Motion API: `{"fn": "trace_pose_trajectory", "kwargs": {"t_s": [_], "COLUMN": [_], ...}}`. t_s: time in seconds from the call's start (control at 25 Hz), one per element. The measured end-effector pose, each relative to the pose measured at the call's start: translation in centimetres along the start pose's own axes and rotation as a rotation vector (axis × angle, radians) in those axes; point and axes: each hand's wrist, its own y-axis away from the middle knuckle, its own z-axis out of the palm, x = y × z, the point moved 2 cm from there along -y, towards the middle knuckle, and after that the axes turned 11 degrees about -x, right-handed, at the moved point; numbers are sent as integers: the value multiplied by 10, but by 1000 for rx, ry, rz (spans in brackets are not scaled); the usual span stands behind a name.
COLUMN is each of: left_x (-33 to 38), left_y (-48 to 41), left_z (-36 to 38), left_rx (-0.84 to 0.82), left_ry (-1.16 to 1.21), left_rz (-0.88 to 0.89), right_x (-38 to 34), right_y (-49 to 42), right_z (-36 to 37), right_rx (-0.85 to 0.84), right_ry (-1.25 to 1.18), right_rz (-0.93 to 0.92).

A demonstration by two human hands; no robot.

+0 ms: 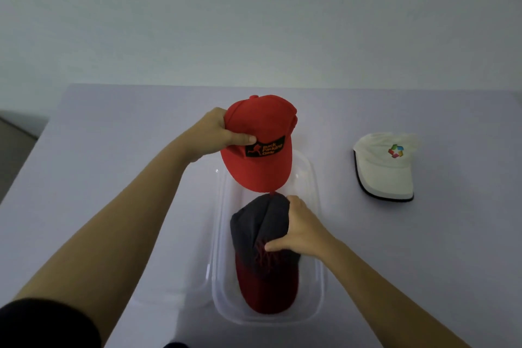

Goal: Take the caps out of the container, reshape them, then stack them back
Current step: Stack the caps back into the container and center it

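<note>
Head view, left fingers [243,138] gripping red cap [258,169] brim toward viewer, right fingers [278,246] pinching grey cap [252,232] lengthwise in container [308,178]

Bare, staged-looking indoor room, plain pale wall [254,8], lilac-covered table [113,127]

Plain pale wall [254,8] behind lavender-grey table [113,135]; dim, even light.
</note>
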Motion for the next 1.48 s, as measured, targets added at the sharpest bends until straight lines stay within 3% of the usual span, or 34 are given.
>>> {"fn": "trace_pose_trajectory", "kwargs": {"t_s": [0.16, 0.32, 0.56, 0.76, 1.0, 1.12, 1.24, 1.48], "left_x": [-14, -33, -74, -78, -71, -72, -77, -85], "left_y": [-15, -22, -15, -10, -7, -5, 9, 45], "left_z": [0, 25, 60, 67, 74, 73, 73, 105], "left_rx": [-57, -287, -503, -515, -528, -459, -278, 147], "left_ry": [17, 4, 42, 144, 204, 235, 320, 88], "left_rz": [-11, -101, -269, -371, -437, -425, -379, -169], "right_x": [-1, -6, -6, 6, 12, 16, 20, 24], "right_y": [15, 30, 40, 34, 16, 11, 7, 9], "right_z": [6, 14, 18, 5, -8, -8, -7, 1], "right_rx": [38, 77, 111, 270, 172, 197, 235, 326], "right_ry": [23, 102, 89, 286, 357, 380, 435, 455], "right_rz": [-100, -186, -203, -116, -55, -6, 20, -15]}}
